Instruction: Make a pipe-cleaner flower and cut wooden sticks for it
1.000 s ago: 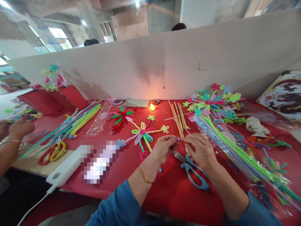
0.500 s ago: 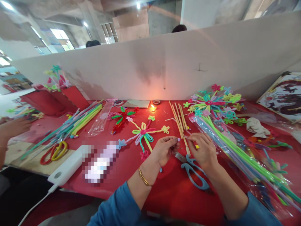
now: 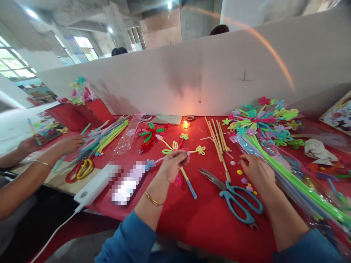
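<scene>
My left hand point(image 3: 174, 166) is closed in a pinch over the pipe-cleaner flower point(image 3: 175, 147), with a small lilac pom-pom point(image 3: 188, 153) at its fingertips. The hand partly hides the flower's centre and lower petals. A yellow stem with a blue end point(image 3: 192, 188) sticks out below it. On the right, my right hand point(image 3: 257, 171) hovers with bent, parted fingers and nothing visible in them. Beside it lie loose pom-poms, among them a yellow one point(image 3: 239, 172) and a purple one point(image 3: 244, 180). Blue-handled scissors point(image 3: 229, 190) rest open between my hands.
A small flame point(image 3: 186, 124) burns near the white partition point(image 3: 153, 84). Thin wooden sticks point(image 3: 215, 138) lie right of it. Finished flowers point(image 3: 255, 120) and bagged pipe cleaners point(image 3: 290, 175) fill the right side. At left are a white power strip point(image 3: 95, 186) and another person's hands point(image 3: 67, 144).
My hands have moved apart: the left went left to the flower with the lilac pom-pom, the right moved right. Scissors and pom-poms have come into fuller view. The camera has turned slightly left.
</scene>
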Available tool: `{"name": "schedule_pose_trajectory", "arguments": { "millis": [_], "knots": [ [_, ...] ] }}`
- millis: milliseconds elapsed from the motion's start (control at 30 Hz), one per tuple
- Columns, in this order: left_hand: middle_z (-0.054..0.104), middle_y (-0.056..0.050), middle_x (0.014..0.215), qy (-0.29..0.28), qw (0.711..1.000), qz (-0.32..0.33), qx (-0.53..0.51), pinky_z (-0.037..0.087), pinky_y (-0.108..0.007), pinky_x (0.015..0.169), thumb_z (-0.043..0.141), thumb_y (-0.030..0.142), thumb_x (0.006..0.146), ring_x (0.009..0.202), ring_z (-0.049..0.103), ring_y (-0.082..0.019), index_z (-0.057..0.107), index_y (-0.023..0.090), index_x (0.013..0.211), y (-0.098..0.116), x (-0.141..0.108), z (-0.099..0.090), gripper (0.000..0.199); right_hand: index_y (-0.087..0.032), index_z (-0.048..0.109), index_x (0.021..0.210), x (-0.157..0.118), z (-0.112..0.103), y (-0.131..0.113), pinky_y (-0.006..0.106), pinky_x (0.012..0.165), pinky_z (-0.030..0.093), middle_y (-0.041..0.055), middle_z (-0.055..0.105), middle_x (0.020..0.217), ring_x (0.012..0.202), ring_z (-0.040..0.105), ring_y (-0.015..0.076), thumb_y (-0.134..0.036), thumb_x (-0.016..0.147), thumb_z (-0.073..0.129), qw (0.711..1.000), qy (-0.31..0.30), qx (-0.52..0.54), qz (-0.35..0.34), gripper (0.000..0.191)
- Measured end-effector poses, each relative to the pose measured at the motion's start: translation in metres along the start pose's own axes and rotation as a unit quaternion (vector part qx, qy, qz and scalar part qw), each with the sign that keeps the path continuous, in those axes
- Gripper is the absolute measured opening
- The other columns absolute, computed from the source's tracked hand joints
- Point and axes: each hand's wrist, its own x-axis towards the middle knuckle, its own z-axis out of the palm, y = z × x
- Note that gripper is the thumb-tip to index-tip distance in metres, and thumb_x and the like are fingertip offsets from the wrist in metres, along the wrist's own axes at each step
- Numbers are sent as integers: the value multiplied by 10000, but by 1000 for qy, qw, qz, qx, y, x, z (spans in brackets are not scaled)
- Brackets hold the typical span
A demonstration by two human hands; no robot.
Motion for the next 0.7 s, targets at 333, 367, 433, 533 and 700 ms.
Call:
{"name": "schedule_pose_trajectory", "arguments": {
  "millis": [333, 367, 433, 533, 700],
  "knots": [
    [555, -16, 535, 84, 740, 83, 662, 291, -224, 491, 441, 223, 700, 518, 463, -106, 616, 118, 593, 30, 46, -47, 230, -225, 615, 823, 1, -5, -9, 375, 663, 468, 55, 653, 856, 772, 601, 238, -313, 774, 447, 997, 40, 70, 22, 196],
    [565, -27, 544, 82, 731, 80, 672, 295, -227, 501, 444, 210, 697, 532, 473, -114, 620, 114, 587, 28, 50, -46, 228, -220, 616, 819, 1, -5, -8, 369, 672, 468, 53, 653, 855, 773, 600, 233, -314, 773, 447, 996, 45, 75, 19, 199],
    [599, -52, 588, 75, 708, 73, 699, 318, -231, 531, 439, 196, 702, 573, 504, -132, 638, 111, 616, 24, 56, -44, 233, -211, 619, 812, 1, -4, -7, 354, 686, 467, 50, 654, 853, 781, 599, 224, -313, 769, 451, 995, 55, 85, 15, 202],
    [646, -80, 677, 57, 678, 59, 731, 360, -233, 587, 430, 186, 716, 647, 551, -156, 663, 122, 688, 21, 62, -43, 243, -209, 624, 806, 2, -2, -5, 344, 699, 465, 46, 655, 860, 794, 599, 219, -312, 767, 457, 994, 58, 93, 12, 200],
    [672, -115, 801, 35, 641, 46, 766, 405, -256, 676, 428, 174, 729, 751, 594, -192, 675, 131, 774, 19, 65, -42, 255, -208, 629, 817, 3, 0, -4, 347, 689, 478, 58, 645, 900, 818, 599, 220, -329, 772, 460, 994, 40, 101, 27, 212]
  ]
}}
